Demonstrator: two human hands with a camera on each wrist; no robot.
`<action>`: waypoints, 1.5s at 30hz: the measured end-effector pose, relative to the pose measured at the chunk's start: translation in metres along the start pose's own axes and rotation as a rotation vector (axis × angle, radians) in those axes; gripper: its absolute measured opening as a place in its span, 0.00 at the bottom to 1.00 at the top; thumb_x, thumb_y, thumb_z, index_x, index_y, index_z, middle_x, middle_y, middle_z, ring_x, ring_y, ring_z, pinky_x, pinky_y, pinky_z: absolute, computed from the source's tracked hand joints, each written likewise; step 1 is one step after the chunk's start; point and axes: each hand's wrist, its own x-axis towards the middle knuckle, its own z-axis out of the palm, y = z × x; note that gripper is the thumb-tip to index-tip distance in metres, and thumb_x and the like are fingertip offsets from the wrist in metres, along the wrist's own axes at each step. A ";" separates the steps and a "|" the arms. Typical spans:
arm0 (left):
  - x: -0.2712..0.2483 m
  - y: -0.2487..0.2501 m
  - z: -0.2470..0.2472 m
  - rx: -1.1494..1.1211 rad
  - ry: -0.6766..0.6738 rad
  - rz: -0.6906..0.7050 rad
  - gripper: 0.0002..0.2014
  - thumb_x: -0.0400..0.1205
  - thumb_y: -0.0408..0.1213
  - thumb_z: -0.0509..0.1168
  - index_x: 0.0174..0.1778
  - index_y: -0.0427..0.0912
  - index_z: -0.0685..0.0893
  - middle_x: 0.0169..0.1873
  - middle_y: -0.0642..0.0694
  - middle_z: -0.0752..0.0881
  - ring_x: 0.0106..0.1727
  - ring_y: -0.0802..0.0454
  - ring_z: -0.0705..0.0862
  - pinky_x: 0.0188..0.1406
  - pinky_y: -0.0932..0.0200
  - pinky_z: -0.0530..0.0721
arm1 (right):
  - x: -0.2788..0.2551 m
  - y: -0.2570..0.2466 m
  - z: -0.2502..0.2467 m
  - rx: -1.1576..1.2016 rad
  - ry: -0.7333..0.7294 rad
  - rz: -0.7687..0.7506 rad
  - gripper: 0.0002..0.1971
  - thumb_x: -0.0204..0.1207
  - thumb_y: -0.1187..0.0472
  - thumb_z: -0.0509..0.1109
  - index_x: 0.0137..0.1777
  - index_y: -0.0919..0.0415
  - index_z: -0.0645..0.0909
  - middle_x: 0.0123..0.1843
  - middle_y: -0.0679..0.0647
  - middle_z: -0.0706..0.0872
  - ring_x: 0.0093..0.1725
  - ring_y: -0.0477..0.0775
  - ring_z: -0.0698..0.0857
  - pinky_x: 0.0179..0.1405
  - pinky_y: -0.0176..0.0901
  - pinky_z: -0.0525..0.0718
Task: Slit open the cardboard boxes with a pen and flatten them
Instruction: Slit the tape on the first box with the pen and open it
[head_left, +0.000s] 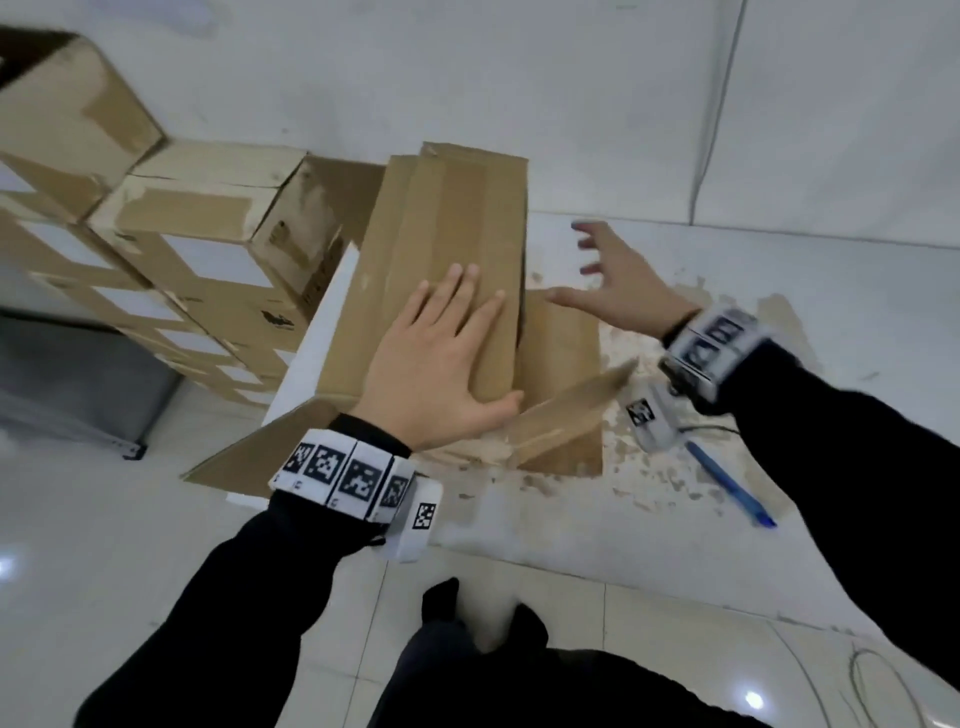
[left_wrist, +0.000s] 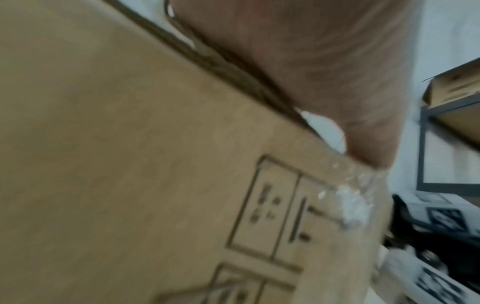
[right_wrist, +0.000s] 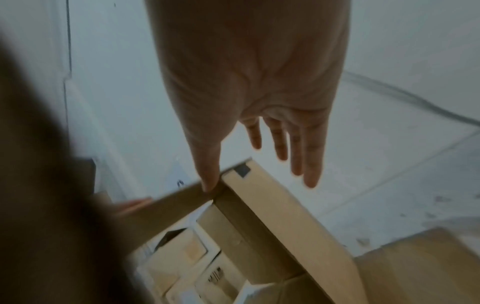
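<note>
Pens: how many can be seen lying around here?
1. A blue pen lies on the floor under the right forearm, right of the cardboard box. Others may be hidden behind boxes.

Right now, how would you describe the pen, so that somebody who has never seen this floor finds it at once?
Start from the opened cardboard box that the left hand presses. Go right across the stained floor patch, below the right hand. There lies the pen: thin, blue, the only non-cardboard thing lying loose there.
</note>
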 end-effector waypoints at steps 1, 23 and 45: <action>-0.004 -0.003 0.003 -0.033 0.019 0.017 0.47 0.71 0.70 0.50 0.82 0.44 0.62 0.83 0.38 0.56 0.84 0.45 0.52 0.83 0.46 0.49 | 0.018 -0.005 0.010 -0.044 -0.018 -0.036 0.47 0.69 0.49 0.78 0.81 0.60 0.55 0.78 0.56 0.67 0.73 0.55 0.72 0.67 0.49 0.75; 0.062 -0.022 0.025 0.003 0.112 0.084 0.39 0.79 0.66 0.46 0.81 0.45 0.65 0.81 0.40 0.62 0.83 0.45 0.57 0.82 0.45 0.52 | -0.107 0.030 0.009 0.720 -0.309 0.234 0.32 0.68 0.26 0.60 0.68 0.43 0.76 0.67 0.51 0.82 0.64 0.49 0.83 0.61 0.46 0.83; 0.065 -0.019 0.197 -0.154 -0.632 0.292 0.35 0.87 0.51 0.46 0.83 0.41 0.33 0.80 0.40 0.27 0.79 0.43 0.24 0.80 0.40 0.31 | -0.034 0.062 0.177 -0.450 0.064 0.519 0.31 0.83 0.59 0.58 0.83 0.59 0.51 0.85 0.61 0.49 0.84 0.60 0.48 0.81 0.58 0.52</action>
